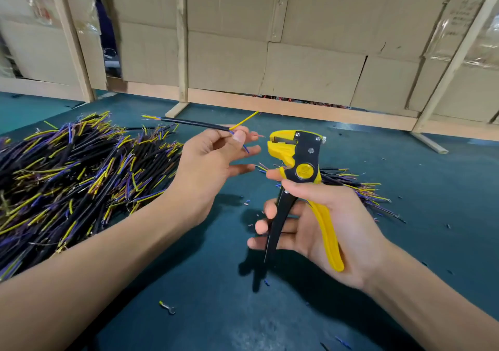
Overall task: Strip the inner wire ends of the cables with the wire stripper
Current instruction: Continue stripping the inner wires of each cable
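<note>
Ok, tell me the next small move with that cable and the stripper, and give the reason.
Probably bring the reddish wire tip into the stripper, then squeeze. The left hand pinches the black cable with that tip aimed at the tool's head, just short of it. The yellow wire is bent away. The right hand holds the handles spread, so the tool looks ready.

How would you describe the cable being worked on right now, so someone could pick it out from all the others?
Start at the big cable pile on the left of the green table, then look just right of it to the left hand. The black cable pinched in its fingertips is the one: it alone is lifted off the table, with a yellow inner wire sticking up.
</note>
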A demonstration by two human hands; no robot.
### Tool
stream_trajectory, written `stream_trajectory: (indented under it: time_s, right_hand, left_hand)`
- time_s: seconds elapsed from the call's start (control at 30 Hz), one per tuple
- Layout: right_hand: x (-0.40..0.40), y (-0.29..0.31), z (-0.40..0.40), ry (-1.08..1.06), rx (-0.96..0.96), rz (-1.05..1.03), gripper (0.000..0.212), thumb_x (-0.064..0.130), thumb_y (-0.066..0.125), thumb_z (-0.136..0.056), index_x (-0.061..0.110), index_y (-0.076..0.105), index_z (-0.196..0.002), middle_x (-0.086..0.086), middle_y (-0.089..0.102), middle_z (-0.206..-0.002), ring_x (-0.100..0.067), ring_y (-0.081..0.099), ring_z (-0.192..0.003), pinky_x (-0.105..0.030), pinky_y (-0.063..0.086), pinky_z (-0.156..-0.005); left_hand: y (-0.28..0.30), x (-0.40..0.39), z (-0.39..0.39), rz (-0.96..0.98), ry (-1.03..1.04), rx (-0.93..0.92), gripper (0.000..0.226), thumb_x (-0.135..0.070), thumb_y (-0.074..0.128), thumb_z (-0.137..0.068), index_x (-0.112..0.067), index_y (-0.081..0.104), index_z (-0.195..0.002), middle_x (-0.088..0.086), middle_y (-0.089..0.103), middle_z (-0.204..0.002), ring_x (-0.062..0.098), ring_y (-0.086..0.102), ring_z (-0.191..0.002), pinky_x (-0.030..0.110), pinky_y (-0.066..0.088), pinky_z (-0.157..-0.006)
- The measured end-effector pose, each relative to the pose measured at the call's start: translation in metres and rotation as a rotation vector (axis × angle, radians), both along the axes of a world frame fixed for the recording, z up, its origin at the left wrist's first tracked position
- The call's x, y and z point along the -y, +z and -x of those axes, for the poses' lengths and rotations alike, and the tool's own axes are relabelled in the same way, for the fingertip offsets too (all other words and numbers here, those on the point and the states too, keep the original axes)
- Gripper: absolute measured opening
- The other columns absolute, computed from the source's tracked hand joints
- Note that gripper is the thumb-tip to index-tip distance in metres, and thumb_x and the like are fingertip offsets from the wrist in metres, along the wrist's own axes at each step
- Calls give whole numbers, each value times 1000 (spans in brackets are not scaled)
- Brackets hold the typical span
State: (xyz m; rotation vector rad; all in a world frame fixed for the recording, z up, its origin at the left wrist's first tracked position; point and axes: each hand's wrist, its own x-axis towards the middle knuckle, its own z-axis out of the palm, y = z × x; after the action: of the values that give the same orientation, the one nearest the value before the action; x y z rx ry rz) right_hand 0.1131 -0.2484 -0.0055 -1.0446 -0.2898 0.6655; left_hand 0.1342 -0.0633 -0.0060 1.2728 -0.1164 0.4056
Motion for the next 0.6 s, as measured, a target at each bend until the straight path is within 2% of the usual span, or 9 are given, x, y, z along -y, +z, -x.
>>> stream_trajectory:
  time_s: [0.17, 0.3, 0.47, 0.6]
  right_hand:
    - [-9, -8, 8, 15, 72, -39, 29, 17, 61, -88, 2, 62, -113, -23, 61, -80, -40, 65, -69, -56, 57, -71]
    - [-13, -13, 12, 20, 109, -112, 20, 17, 60, -88, 4, 66, -101, -25, 61, -79, -41, 65, -69, -56, 56, -70]
    - [-11, -15, 13, 31, 147, -161, 18, 16, 63, -88, 4, 66, -102, -24, 61, -80, -41, 65, -72, -57, 56, -71]
    - [-10, -17, 12, 44, 164, -168, 21, 18, 64, -85, 4, 65, -101, -24, 61, -80, -41, 65, -71, -57, 56, -71]
  left_hand:
    - [6, 1, 5, 21, -74, 56, 14, -15, 55, -102, -5, 64, -106, 11, 74, -113, 29, 71, -104, 38, 60, -79]
    - [8, 2, 7, 9, -99, 75, 11, -13, 57, -100, -8, 66, -102, 11, 75, -109, 25, 69, -97, 35, 56, -74]
    - [11, 1, 9, 27, -153, 111, 14, -9, 55, -99, -9, 66, -91, 7, 77, -97, 19, 72, -89, 30, 55, -66]
    - [11, 1, 9, 28, -156, 131, 14, -8, 58, -96, -12, 70, -89, 5, 77, -96, 16, 71, -86, 27, 54, -64]
